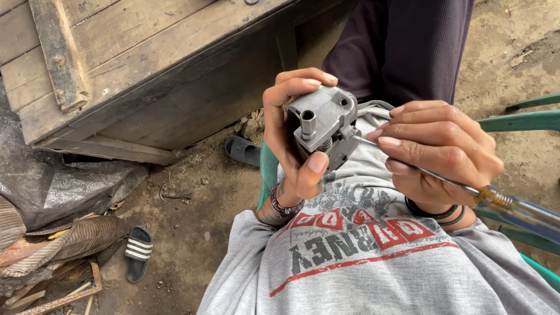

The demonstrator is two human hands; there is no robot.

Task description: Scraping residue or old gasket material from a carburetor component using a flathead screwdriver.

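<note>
In the head view, the left hand [291, 140] is curled around a grey cast-metal housing block [321, 125], fingers hooked over its top edge and thumb pressed against its lower front, so the block is gripped firmly and raised just above the person's chest. A short grey metal tube [308, 123] stands out of the block's face, with a small coiled spring [325, 143] just beside it.

The right hand [437, 154] is closed around the thin steel shaft of a screwdriver with a translucent blue plastic handle [519, 213]; the fingertips pinch the shaft near its front and the handle trails off toward the lower right. The shaft's tip meets the right side of the block.

Both hands sit over a grey printed T-shirt [373, 262]. Green plastic chair arms [519, 121] show at the right. On the dirt ground [192, 233] lies 1 black sandal with white stripes [139, 252], another dark sandal [243, 150] sits near a weathered wooden crate [146, 70], and grey plastic sheeting [52, 186] is crumpled at the left.
</note>
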